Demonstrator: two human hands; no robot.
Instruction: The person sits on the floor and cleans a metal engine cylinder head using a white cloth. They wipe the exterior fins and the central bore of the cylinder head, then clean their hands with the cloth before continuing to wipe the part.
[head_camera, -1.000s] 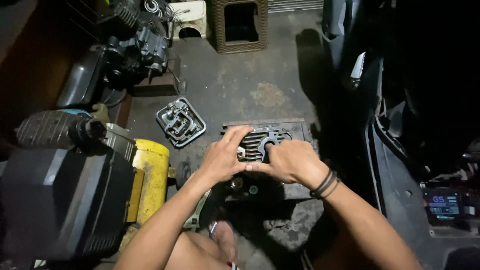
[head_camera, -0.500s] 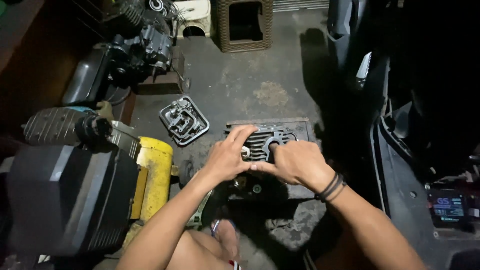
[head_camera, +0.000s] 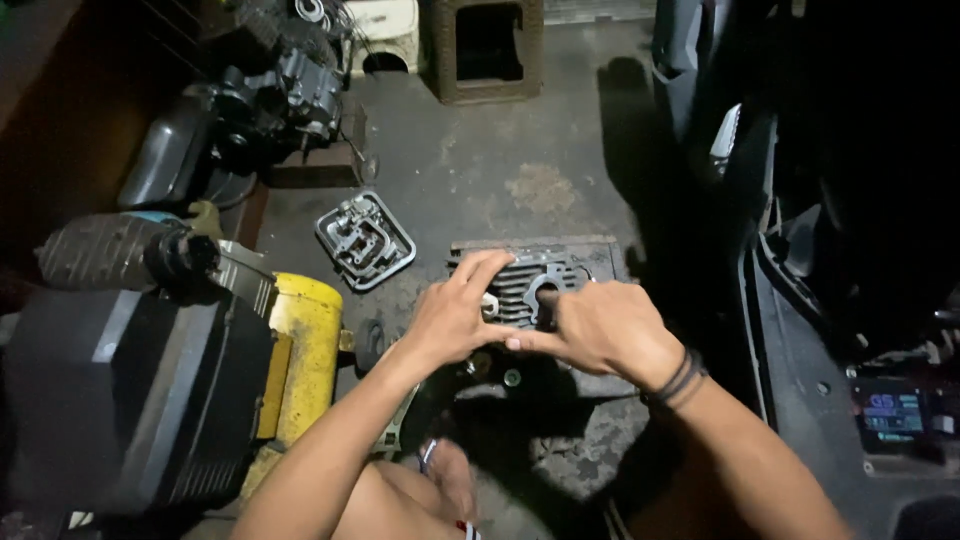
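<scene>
Both hands bear on a grey finned metal cylinder head (head_camera: 535, 285) lying on a flat board on the stained concrete floor (head_camera: 500, 150), steady for work. The left hand (head_camera: 455, 315) spreads open across its fins; the right hand (head_camera: 600, 325) curls loosely beside it, probably pinching 1 small part.

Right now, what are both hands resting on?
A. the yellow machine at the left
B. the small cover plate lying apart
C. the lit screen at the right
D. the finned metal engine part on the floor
D: the left hand and right hand both lie on the finned metal engine part.
</scene>
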